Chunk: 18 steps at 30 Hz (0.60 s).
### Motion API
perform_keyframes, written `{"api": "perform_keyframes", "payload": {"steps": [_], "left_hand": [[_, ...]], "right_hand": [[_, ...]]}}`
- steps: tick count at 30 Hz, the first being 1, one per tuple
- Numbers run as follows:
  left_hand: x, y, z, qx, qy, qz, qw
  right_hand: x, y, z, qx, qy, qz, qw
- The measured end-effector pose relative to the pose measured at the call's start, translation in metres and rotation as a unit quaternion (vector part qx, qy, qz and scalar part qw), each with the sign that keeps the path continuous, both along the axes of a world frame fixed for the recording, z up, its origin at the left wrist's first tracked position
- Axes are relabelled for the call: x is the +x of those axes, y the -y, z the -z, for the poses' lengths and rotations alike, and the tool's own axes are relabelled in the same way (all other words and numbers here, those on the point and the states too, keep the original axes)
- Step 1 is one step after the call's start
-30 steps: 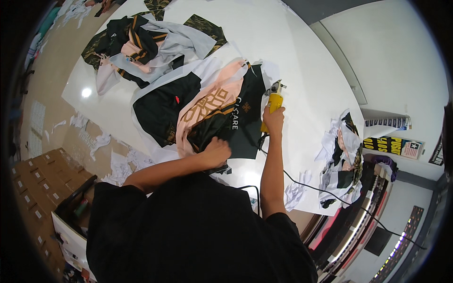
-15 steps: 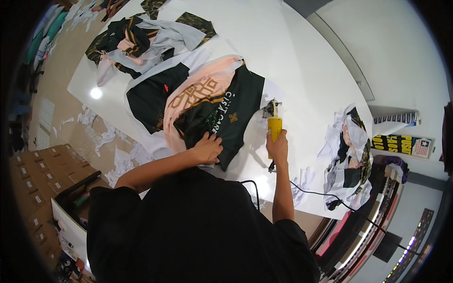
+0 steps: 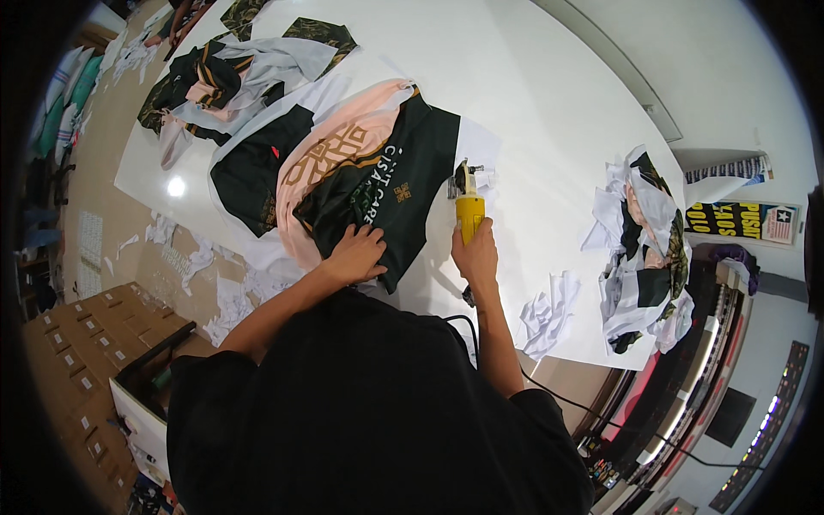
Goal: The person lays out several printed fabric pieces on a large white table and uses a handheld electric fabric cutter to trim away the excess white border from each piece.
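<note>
"White table [image 3: 549, 189], wide enough for everything. What's on it?"

"Dark green and peach cloth [image 3: 343, 163] right in front of me, rumpled into loose folds. Past it, up on the left, sits a tangled heap of cloth [image 3: 292, 60]; off to the right, well apart, a pile of scraps [image 3: 648, 249]."

"And the yellow cutter [image 3: 469, 213]?"

"Just beside the cloth's right edge. Whether its cutting head [image 3: 466, 178] touches, I can't tell."

"Your hands?"

"My left hand [image 3: 354, 255] lies palm down on the near part of the cloth, fingers slightly spread, pinching nothing I can see. My right hand [image 3: 477, 260] is wrapped around the cutter's body."

"What could go wrong?"

"If those folds slide under my left hand, the cutter could bite into the dark part. And that thin black cord [image 3: 721, 466], trailing away to my right, could snag on the table's edge and tug my cutter crooked."
</note>
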<state>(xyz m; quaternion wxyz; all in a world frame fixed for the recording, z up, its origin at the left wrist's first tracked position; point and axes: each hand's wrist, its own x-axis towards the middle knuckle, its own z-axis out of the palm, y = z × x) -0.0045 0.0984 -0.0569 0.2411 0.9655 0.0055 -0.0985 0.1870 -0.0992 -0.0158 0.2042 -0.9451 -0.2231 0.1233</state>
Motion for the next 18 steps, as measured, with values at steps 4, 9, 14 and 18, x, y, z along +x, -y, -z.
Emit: {"api": "perform_keyframes", "payload": {"steps": [4, 9, 14, 18], "left_hand": [[0.0, -0.001, -0.001, -0.003, -0.006, -0.002, 1.0], [0.002, -0.005, -0.003, -0.012, -0.037, 0.003, 0.999], [0.003, -0.009, -0.007, -0.024, -0.051, 0.01, 0.998], [0.007, -0.013, -0.011, -0.028, -0.061, 0.012, 0.998]], "right_hand": [[0.002, -0.008, 0.004, -0.004, 0.005, 0.009, 1.0], [0.006, -0.02, 0.004, -0.024, -0.001, 0.018, 1.0], [0.03, -0.043, 0.006, -0.018, 0.022, 0.016, 0.999], [0.058, -0.065, 0.008, -0.022, 0.031, 0.012, 0.999]]}}
